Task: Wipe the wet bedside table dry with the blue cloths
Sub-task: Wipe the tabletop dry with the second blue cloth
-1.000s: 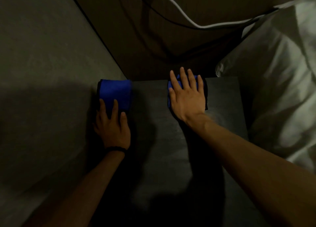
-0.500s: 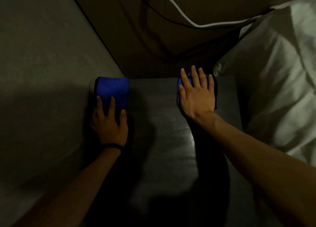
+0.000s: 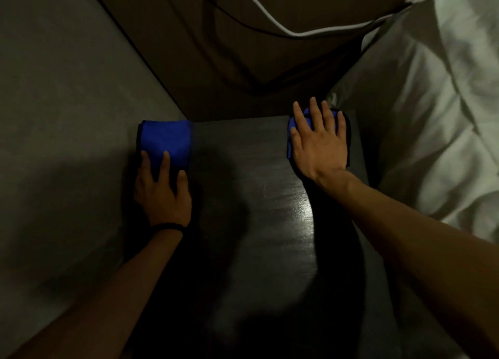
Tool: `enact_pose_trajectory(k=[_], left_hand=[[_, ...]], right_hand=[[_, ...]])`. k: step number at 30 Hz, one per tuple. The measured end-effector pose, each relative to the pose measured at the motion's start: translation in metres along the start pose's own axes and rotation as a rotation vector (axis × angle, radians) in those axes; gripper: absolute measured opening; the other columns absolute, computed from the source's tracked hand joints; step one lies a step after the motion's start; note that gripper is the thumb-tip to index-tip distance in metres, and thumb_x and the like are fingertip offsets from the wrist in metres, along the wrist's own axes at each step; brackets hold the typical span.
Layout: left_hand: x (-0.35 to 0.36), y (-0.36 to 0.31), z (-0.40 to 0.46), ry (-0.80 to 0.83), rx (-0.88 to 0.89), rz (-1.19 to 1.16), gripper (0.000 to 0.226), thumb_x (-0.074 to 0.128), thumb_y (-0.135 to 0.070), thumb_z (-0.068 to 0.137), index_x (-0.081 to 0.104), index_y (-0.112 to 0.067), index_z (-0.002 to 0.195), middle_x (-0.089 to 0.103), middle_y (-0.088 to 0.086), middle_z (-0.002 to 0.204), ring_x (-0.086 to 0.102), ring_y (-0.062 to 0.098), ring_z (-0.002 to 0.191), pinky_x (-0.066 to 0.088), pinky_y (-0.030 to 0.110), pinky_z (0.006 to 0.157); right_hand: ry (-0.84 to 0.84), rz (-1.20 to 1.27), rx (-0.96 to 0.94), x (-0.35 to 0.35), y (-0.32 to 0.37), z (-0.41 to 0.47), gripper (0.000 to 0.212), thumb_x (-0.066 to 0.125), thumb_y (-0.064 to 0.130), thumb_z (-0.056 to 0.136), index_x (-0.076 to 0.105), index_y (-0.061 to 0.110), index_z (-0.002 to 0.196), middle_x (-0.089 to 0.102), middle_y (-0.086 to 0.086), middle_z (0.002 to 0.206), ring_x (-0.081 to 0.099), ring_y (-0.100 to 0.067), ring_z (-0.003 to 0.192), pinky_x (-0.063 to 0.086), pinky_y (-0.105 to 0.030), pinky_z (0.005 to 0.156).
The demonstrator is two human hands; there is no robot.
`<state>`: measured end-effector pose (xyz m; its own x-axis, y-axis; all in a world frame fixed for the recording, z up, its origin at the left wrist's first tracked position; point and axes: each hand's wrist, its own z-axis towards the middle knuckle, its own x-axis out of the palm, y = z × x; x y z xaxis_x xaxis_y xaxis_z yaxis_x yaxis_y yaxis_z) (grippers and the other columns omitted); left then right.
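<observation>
The dark wooden bedside table (image 3: 259, 185) fills the middle of the view, with a wet sheen near its right side. One folded blue cloth (image 3: 165, 139) lies at the table's far left corner; my left hand (image 3: 162, 191) presses flat on its near half. A second blue cloth (image 3: 293, 131) sits at the far right corner, mostly hidden under my right hand (image 3: 320, 145), which lies flat on it with fingers spread.
A grey wall (image 3: 67, 115) runs along the table's left edge. White bedding (image 3: 432, 115) rises just past the right edge. A white cable (image 3: 283, 29) and dark cables hang over the gap behind the table.
My right hand slid its cloth rightward to the far right corner. My left hand pushed its cloth slightly further back and left.
</observation>
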<state>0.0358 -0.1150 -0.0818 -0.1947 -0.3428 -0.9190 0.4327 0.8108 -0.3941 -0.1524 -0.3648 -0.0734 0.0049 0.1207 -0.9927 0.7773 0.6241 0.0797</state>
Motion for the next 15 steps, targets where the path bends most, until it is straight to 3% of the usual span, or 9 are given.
enact_pose_trajectory(k=[15], left_hand=[[0.003,0.001,-0.001,-0.013,-0.001,0.001,0.059,0.024,-0.06,0.087,0.03,-0.035,0.14,0.01,0.002,0.155,0.013,0.032,0.138,0.012,0.054,0.11]], right_hand=[[-0.024,-0.012,0.039,0.003,-0.038,-0.019,0.061,0.01,0.051,0.105,0.01,0.03,0.162,0.006,-0.009,0.17,0.002,-0.027,0.157,0.004,-0.053,0.125]])
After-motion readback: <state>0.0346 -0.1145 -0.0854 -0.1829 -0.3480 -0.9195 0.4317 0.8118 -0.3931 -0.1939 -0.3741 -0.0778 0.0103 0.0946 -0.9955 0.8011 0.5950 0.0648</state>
